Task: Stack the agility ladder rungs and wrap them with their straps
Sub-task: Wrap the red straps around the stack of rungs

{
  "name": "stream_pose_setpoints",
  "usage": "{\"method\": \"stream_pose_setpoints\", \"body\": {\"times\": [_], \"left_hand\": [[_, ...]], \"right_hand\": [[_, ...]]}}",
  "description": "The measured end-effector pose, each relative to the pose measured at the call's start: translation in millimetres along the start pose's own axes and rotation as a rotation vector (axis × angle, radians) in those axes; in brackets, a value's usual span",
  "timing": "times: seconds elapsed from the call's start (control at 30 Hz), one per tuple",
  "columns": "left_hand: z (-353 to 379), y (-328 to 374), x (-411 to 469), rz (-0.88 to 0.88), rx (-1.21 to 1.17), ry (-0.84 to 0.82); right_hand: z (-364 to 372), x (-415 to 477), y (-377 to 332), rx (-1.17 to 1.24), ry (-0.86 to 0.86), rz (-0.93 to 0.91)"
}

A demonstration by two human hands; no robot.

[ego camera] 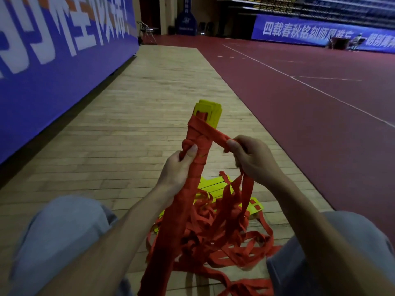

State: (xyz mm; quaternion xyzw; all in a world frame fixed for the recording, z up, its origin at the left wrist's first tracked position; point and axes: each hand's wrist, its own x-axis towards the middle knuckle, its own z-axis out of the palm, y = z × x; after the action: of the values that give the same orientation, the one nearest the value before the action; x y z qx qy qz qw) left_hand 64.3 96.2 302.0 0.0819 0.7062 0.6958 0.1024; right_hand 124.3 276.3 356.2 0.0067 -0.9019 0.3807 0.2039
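Blue banner (53, 67) far left, wood floor (145, 107) next to it. Then the left hand (176, 169), curled tight round the middle of the rung bundle (195, 171), thumb pressed on the wraps. Bundle held up off the floor, tilted away, between the knees. To the right, a red strap (214, 135) pulled across from the bundle, pinched in the right hand (254, 160). Best to pull that strap tight and flat, lay each turn just beside the last, and grip the bundle firmly to stop any slipping. Yellow rung ends (210, 111) poking out on top, red wraps crossing below, a bit lumpy. Lower right, a big messy pile of loose straps (224, 233) on the floor, with more yellow rungs (210, 182) under it.
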Motion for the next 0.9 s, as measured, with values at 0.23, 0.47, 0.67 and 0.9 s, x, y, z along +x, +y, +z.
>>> {"method": "stream_pose_setpoints", "body": {"times": [0.23,0.47,0.67,0.9], "left_hand": [[3.3,12.0,-6.6,-0.045,-0.128,-0.239],[8.7,12.5,-16.2,-0.223,-0.215,-0.413],[14.1,11.8,-21.0,-0.424,-0.363,-0.703],[36.6,-7.8,-25.5,-0.311,-0.177,-0.360]], "right_hand": [[17.4,2.7,-2.3,0.252,0.083,0.097],[37.0,0.9,-15.9,0.393,0.004,0.040],[39.6,-4.7,-32.8,0.634,0.013,0.068],[24.0,3.8,-19.3,0.535,0.305,0.186]]}}
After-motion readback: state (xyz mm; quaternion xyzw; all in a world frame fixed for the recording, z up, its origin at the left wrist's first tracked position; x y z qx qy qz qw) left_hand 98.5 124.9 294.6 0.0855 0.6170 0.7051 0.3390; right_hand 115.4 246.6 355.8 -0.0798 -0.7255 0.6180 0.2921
